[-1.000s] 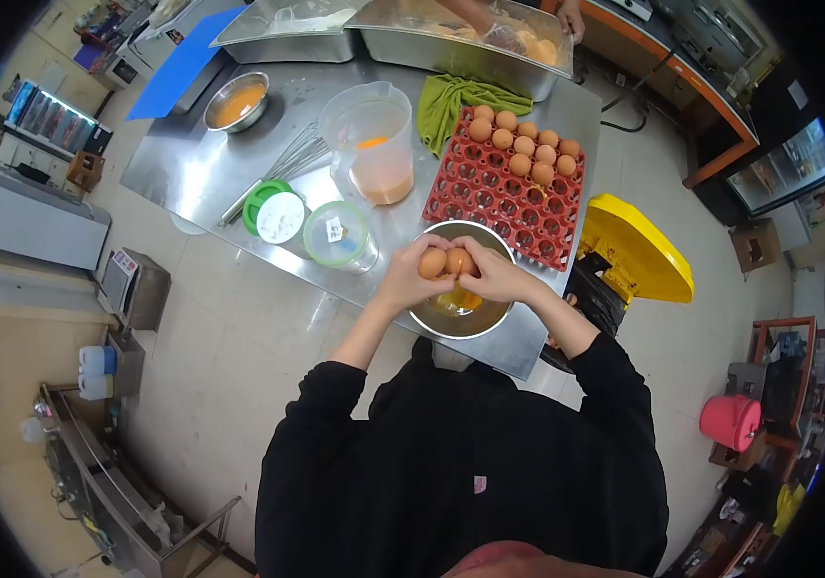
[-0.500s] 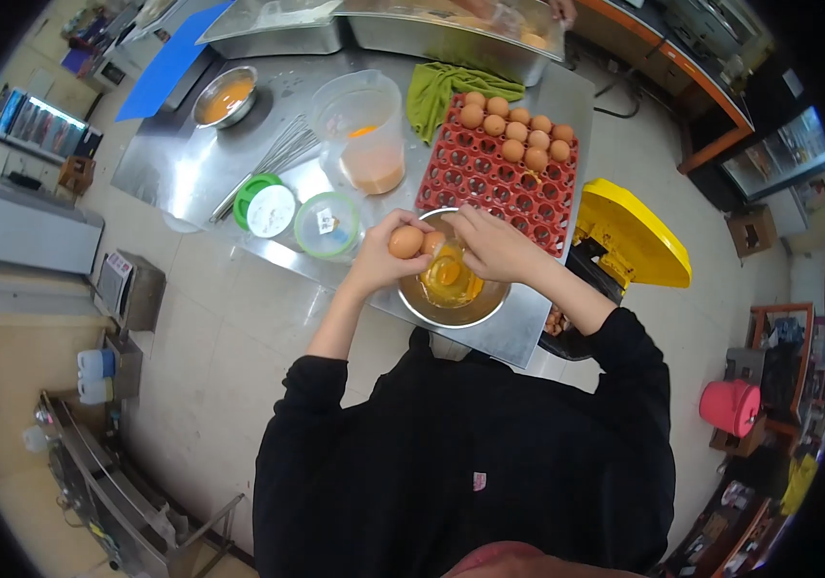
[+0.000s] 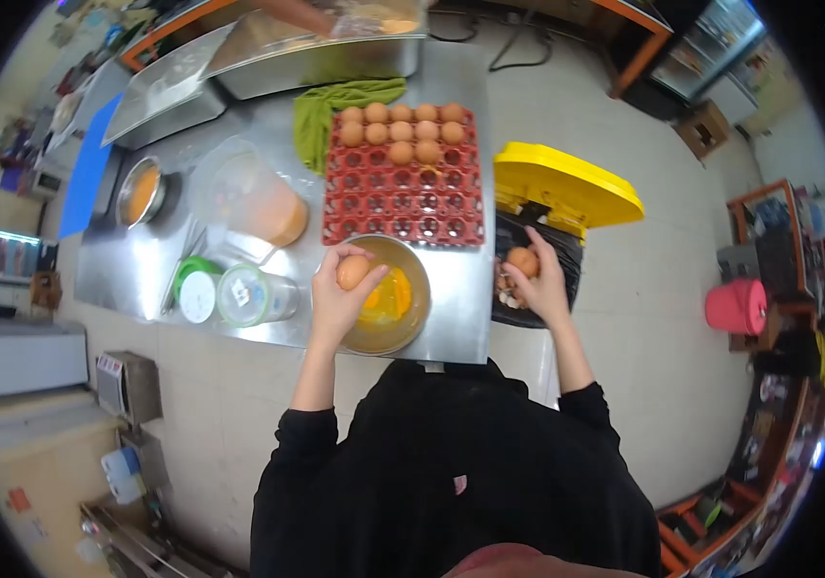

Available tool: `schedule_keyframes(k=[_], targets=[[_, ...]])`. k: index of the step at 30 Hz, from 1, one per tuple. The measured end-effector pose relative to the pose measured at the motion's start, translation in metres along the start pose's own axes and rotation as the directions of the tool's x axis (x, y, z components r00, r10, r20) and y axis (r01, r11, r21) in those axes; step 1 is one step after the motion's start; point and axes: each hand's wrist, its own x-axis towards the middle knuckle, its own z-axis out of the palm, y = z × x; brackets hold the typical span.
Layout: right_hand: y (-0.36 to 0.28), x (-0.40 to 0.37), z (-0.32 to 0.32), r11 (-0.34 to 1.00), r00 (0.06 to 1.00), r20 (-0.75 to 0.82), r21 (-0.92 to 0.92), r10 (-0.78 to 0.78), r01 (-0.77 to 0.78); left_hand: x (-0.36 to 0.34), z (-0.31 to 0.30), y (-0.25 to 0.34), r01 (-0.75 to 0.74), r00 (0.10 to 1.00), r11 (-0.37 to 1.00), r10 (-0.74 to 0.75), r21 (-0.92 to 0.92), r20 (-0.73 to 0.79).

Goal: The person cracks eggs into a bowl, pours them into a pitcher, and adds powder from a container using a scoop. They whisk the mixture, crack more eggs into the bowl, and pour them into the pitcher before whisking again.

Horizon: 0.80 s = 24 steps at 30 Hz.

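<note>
Brown egg [image 3: 353, 273], cradled in left hand [image 3: 334, 298] over the metal bowl's [image 3: 418, 322] left side; squeeze too hard and fragments could land in the yolks [image 3: 400, 289]. Right hand [image 3: 549, 282] grips what looks like brown eggshell [image 3: 523, 260] over the black-lined bin [image 3: 572, 256]; residue could drip. Bowl crowds red egg tray [image 3: 403, 200]: bump risk.

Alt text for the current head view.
A person's left hand holds a brown egg over a metal bowl of raw egg; the right hand holds what looks like an eggshell over a yellow-lidded bin. A partly filled red egg tray sits beyond the bowl.
</note>
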Motion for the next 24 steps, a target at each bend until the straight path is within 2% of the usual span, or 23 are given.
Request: schedule_keyframes(k=[1,3,4,5,6,7,8,9,11,13,14,17,21,23,24], targets=[[0.008,-0.003,-0.006,0.992,0.994,0.035,-0.084,0.1,-0.097,-0.002,-0.006,-0.005,0.018,0.998,1.0,-0.018,-0.003,-0.054],[0.02,-0.002,-0.002,0.937,0.982,-0.128,-0.34,-0.136,0.086,-0.009,-0.02,-0.015,0.062,0.976,0.997,-0.052,0.038,-0.209],[0.013,-0.001,0.007,0.987,0.993,-0.081,-0.124,0.089,-0.099,-0.015,-0.025,-0.022,0.087,0.955,0.995,-0.069,0.05,-0.287],[0.001,-0.005,0.022,0.948,0.951,0.019,0.076,0.307,-0.308,-0.023,-0.032,-0.037,0.09,0.938,0.995,-0.071,0.041,-0.34],[-0.029,-0.009,0.034,0.984,0.984,0.049,0.04,0.173,-0.175,-0.03,-0.039,-0.057,0.085,0.918,0.996,-0.065,0.033,-0.391],[-0.04,-0.015,0.053,0.987,0.977,0.166,0.06,0.135,-0.147,-0.036,-0.045,-0.071,0.078,0.897,0.997,-0.06,0.024,-0.438],[-0.054,-0.015,0.07,0.974,0.929,0.304,0.022,0.21,-0.227,-0.043,-0.048,-0.079,0.157,0.885,0.986,-0.165,-0.055,-0.436],[-0.051,-0.018,0.094,0.956,0.914,0.347,0.124,0.209,-0.266,-0.05,-0.049,-0.085,0.229,0.863,0.964,-0.267,-0.138,-0.429],[-0.042,-0.012,0.124,0.977,0.897,0.426,0.114,0.118,-0.182,-0.056,-0.052,-0.083,0.324,0.82,0.907,-0.411,-0.267,-0.398],[-0.042,-0.007,0.137,0.898,0.898,0.429,0.352,0.096,-0.265,-0.061,-0.054,-0.073,0.39,0.787,0.849,-0.508,-0.355,-0.35],[-0.04,-0.002,0.141,0.834,0.898,0.431,0.461,0.09,-0.305,-0.062,-0.056,-0.079,0.377,0.804,0.844,-0.503,-0.382,-0.317],[-0.075,0.026,0.113,0.806,0.904,0.426,0.52,0.042,-0.282,-0.061,-0.06,-0.075,0.365,0.786,0.747,-0.567,-0.556,-0.246],[-0.139,0.08,0.062,0.858,0.909,0.413,0.447,0.053,-0.253,-0.061,-0.053,-0.069,0.27,0.827,0.659,-0.532,-0.702,-0.181],[-0.173,0.108,0.05,0.851,0.953,0.297,0.514,-0.055,-0.111,-0.062,-0.047,-0.087,0.302,0.836,0.62,-0.537,-0.724,-0.111],[-0.195,0.121,0.04,0.885,0.962,0.252,0.466,-0.107,-0.023,-0.063,-0.043,-0.093,0.317,0.84,0.617,-0.535,-0.721,-0.088]])
